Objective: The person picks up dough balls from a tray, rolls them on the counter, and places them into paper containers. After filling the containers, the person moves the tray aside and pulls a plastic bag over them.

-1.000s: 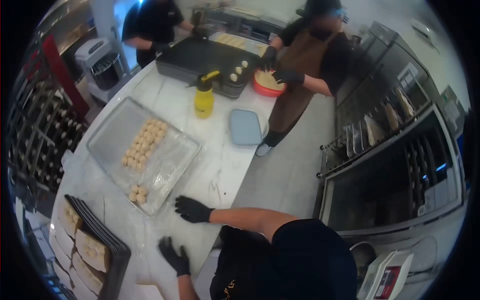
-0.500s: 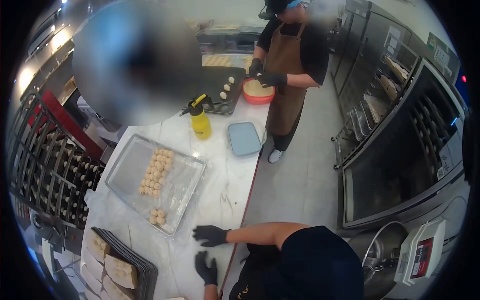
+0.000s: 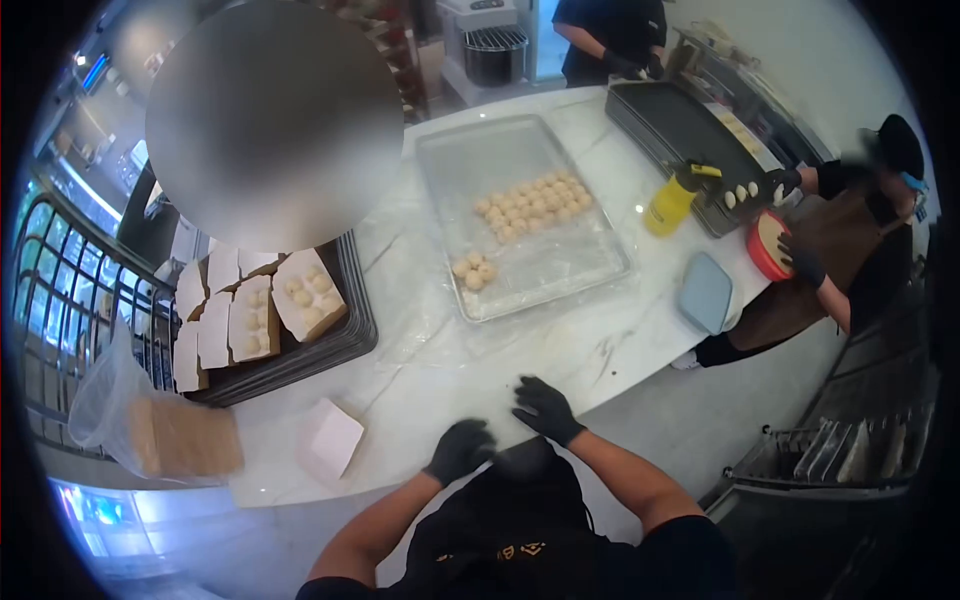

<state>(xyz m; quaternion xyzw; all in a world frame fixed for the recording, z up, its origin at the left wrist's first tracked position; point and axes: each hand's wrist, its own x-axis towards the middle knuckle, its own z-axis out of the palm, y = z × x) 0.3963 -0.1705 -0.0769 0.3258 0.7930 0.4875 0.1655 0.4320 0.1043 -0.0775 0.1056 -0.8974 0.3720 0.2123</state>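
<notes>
My left hand, in a black glove, is over the near edge of the white table, its fingers slightly blurred and apart, with nothing in them. To its right my right hand, also gloved in black, has its fingers spread on or just above the tabletop and holds nothing. Beyond both hands lies a large clear tray. Rows of small round dough balls sit in it, with a smaller cluster of balls at its near left corner.
Stacked dark trays bear paper boxes of balls at left. Near them are a paper box and bagged brown cartons. A yellow spray bottle, blue lid and red bowl stand right, beside a co-worker. Another person stands behind.
The view has swung round towards the left, bringing the paper box, the bagged cartons and a second person into sight. Both my hands stay near the table edge, empty. The co-worker's hands have moved apart.
</notes>
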